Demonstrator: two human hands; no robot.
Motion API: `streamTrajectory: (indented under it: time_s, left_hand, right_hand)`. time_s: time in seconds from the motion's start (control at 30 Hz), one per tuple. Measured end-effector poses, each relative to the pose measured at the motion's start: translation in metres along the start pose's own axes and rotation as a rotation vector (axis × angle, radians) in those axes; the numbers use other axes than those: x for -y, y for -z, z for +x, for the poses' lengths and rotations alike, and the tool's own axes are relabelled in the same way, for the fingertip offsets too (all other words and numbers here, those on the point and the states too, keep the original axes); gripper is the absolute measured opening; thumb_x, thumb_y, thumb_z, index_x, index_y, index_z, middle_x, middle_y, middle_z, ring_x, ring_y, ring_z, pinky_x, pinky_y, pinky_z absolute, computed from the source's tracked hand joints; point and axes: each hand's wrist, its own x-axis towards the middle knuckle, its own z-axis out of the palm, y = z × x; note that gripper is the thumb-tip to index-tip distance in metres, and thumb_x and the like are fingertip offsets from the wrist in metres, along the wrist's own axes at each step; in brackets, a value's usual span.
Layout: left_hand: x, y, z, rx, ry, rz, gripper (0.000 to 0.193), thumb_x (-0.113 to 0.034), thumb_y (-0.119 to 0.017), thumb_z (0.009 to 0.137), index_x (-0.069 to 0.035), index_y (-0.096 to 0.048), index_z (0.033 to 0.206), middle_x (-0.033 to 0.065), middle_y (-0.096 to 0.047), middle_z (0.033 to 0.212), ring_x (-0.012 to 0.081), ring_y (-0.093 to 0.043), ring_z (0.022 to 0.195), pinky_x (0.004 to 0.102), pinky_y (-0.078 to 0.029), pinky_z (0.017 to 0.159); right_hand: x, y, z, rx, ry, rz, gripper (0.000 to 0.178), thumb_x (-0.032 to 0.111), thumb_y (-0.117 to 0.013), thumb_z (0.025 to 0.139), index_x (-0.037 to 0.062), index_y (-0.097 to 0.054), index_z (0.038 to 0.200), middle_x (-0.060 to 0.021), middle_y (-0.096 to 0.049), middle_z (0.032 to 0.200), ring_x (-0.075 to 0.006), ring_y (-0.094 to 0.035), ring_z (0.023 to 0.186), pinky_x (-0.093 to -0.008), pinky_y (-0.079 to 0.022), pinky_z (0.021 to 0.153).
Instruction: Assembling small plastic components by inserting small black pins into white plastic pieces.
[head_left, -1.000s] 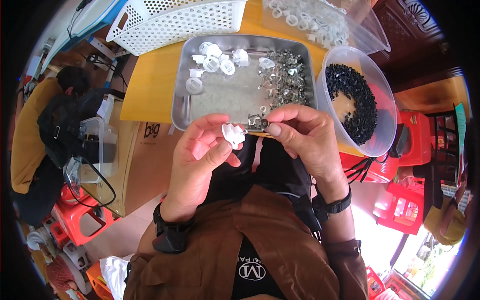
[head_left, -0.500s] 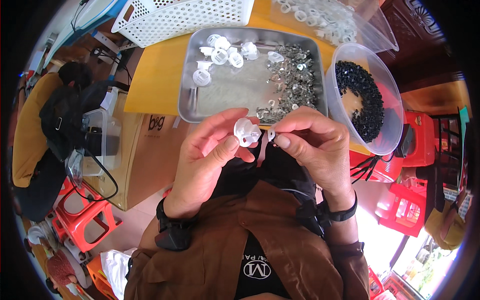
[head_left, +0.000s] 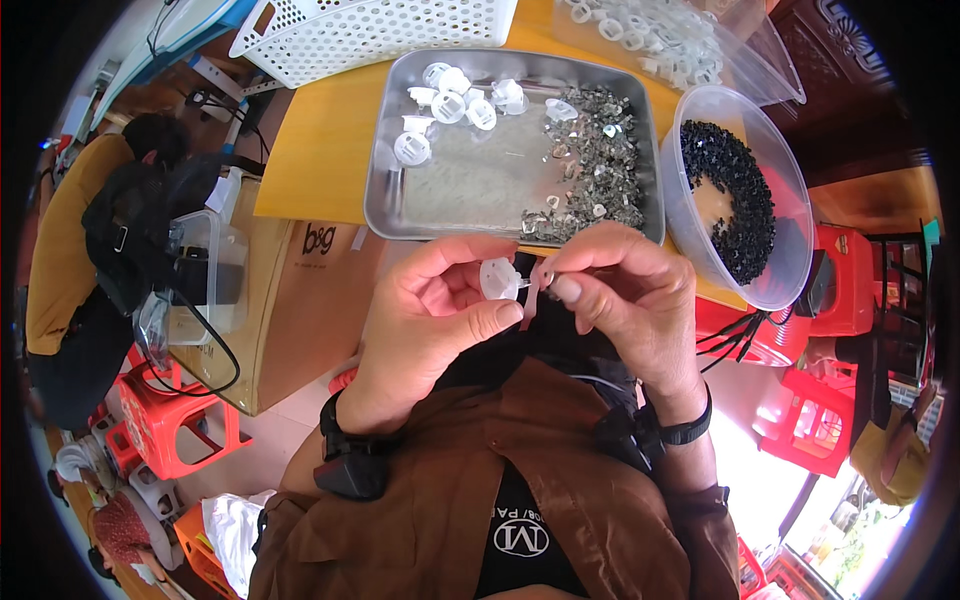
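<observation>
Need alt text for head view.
A person's left hand holds a white plastic part while the right hand pinches a tiny piece close by. Beyond them, a metal tray carries more white parts and a heap of small grey pieces; right of it stands a clear round tub of black pieces.

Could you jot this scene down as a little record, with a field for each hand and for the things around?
Left hand: holds a round white part
Right hand: pinches a small piece, mostly hidden
Held things: close together, in front of the tray
Metal tray: white pieces toward the left, small grey bits along the right
Clear tub: right of the tray, holds black pieces
White basket: perforated, beyond the tray
Table: yellow
</observation>
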Motion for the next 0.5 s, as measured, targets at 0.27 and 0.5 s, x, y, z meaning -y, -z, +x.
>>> streamTrajectory:
  time_s: [0.27,0.5]
  left_hand:
    - [-0.0023,0.0038,0.0002,-0.017,-0.133,0.25,0.046,0.007,-0.071,0.073,0.003,-0.052,0.115,0.0121,-0.059,0.11,0.0152,-0.058,0.097,0.0283,-0.049,0.083]
    - [-0.0022,-0.0002,-0.0004,0.051,-0.063,0.073,0.045,0.007,-0.07,0.074,0.004,-0.051,0.115,0.0127,-0.058,0.108,0.0183,-0.058,0.099,0.0317,-0.049,0.087]
  right_hand:
    - [-0.0042,0.0005,-0.0026,-0.076,0.041,-0.037,0.014,-0.005,-0.071,0.073,0.0019,-0.068,0.085,-0.005,-0.063,0.086,-0.0124,-0.058,0.079,-0.0244,-0.047,0.071]
    - [-0.0042,-0.0016,-0.0026,-0.12,0.087,-0.126,0.013,-0.004,-0.072,0.071,0.0025,-0.068,0.081,-0.0047,-0.063,0.081,-0.0136,-0.059,0.076,-0.0254,-0.047,0.068]
